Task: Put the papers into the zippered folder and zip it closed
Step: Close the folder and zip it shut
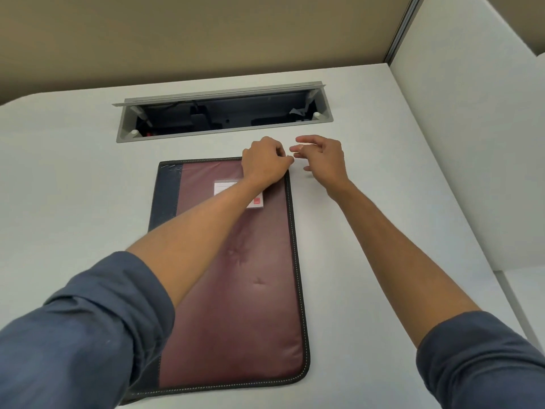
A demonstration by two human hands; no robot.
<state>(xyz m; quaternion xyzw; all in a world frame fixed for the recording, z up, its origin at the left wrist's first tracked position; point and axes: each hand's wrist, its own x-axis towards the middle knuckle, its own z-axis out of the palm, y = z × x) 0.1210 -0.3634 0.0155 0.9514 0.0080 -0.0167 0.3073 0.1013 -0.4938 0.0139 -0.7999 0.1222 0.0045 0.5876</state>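
Observation:
A maroon zippered folder with a dark blue spine and black zipper edging lies flat and closed on the white desk. A white label sits near its far end. My left hand rests on the folder's far right corner, fingers curled and pinched at the zipper end. My right hand hovers just to the right of that corner, off the folder, fingers spread and holding nothing. No loose papers are in view.
A grey cable tray with its lid raised is set into the desk just beyond the folder. A white partition stands along the desk's right side, a tan wall behind.

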